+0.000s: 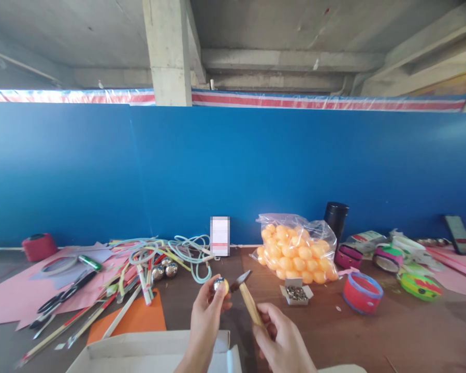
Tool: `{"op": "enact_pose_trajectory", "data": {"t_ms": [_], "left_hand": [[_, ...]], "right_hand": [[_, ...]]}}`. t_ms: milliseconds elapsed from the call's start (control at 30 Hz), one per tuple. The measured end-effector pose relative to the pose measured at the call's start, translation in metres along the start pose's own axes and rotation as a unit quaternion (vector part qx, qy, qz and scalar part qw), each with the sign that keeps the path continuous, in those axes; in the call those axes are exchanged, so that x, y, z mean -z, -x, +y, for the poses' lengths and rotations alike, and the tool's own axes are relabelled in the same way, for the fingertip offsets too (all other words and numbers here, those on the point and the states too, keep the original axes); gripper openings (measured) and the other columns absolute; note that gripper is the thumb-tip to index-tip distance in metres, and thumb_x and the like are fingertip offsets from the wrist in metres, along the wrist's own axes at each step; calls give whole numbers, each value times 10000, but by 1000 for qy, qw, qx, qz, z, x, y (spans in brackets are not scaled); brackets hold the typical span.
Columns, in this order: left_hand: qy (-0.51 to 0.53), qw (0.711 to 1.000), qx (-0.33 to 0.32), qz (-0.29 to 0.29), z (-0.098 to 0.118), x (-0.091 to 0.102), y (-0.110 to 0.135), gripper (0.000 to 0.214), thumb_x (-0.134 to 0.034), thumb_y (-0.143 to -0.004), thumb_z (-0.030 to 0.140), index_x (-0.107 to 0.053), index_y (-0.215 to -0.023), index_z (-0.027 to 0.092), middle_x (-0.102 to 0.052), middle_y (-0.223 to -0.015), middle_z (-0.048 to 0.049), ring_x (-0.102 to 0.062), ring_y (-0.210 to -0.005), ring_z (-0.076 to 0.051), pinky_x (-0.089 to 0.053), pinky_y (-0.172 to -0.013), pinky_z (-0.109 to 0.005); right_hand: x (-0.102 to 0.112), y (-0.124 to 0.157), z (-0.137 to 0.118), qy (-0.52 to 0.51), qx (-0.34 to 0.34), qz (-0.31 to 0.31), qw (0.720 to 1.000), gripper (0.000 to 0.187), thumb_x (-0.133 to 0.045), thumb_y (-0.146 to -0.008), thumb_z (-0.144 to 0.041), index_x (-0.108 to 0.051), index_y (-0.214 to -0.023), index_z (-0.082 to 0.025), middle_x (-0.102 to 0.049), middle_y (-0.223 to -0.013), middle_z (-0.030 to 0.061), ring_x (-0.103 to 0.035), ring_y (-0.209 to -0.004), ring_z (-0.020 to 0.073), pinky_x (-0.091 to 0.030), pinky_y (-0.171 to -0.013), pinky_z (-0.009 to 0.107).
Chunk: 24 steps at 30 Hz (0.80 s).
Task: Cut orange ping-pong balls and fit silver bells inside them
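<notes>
My left hand is closed, its fingertips pinching a small orange ball with a shiny metal piece on it, held above the brown table. My right hand is wrapped round the wooden handle of a small hammer. The hammer's dark metal head sits just right of the ball, almost touching it. A clear plastic bag of several orange balls stands behind, and a small open box of metal pieces lies in front of the bag.
An open white cardboard box lies below my hands. At left lie pink paper, black scissors, sticks, tubing and silver balls. At right stand a black cylinder, tape rolls and a phone. A blue wall rises behind.
</notes>
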<state>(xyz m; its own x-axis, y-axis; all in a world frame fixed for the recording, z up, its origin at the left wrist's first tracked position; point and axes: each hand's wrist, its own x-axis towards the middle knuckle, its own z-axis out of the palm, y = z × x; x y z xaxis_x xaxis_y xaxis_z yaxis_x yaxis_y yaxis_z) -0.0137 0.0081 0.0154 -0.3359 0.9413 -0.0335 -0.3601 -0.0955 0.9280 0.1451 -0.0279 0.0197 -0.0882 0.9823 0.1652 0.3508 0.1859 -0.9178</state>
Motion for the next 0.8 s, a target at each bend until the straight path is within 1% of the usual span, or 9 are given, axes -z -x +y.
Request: {"op": "enact_pose_trajectory", "data": {"t_ms": [100,200,400,533,667,800], "left_hand": [[-2,1000,-6,-6,-2,1,-1,552,-738,-619,457,-627,-1055,137,-660,-814,-58,-661,-679,-172,-567,-580,-279],[-8,1000,-7,-10,-2,1,-1,558,-735,-626,455,-614,-1061,127,-654,-822,-61,-657,-694,-176,-570,-589,-286],[-26,1000,2,-12,2,0,2,580,-726,-641,456,-584,-1090,118,-642,-807,-52,-645,-698,-162,-565,-607,-271],[-37,999,-1,-16,3,0,3,579,-719,-650,458,-579,-1095,116,-636,-810,-50,-645,-703,-162,-561,-610,-267],[-46,999,-5,-18,3,-1,3,567,-701,-670,464,-576,-1102,117,-629,-820,-53,-646,-707,-167,-564,-619,-285],[-46,999,-4,-20,3,-2,3,573,-709,-657,467,-581,-1092,117,-627,-808,-51,-647,-709,-174,-566,-615,-291]], "right_hand": [[-3,-2,7,-28,-25,-31,999,194,-488,-751,-247,-576,-909,-176,-674,-773,31,-613,-500,142,-479,-408,194],[-4,-2,13,-33,-39,-49,997,176,-488,-751,-210,-578,-897,-166,-669,-768,25,-597,-456,115,-451,-398,178],[-9,-4,27,-55,-65,-63,994,158,-470,-746,-178,-571,-864,-150,-655,-736,10,-570,-383,76,-386,-361,156],[-12,-7,28,-57,-105,-75,990,178,-459,-740,-206,-564,-873,-149,-570,-580,-38,-554,-366,94,-326,-286,137],[-12,-8,28,-67,-115,-75,988,170,-463,-728,-217,-553,-855,-148,-578,-635,-31,-538,-354,77,-326,-271,134],[-11,-9,31,-65,-109,-74,989,148,-469,-722,-211,-555,-825,-147,-589,-624,-31,-530,-347,69,-326,-294,138]]}}
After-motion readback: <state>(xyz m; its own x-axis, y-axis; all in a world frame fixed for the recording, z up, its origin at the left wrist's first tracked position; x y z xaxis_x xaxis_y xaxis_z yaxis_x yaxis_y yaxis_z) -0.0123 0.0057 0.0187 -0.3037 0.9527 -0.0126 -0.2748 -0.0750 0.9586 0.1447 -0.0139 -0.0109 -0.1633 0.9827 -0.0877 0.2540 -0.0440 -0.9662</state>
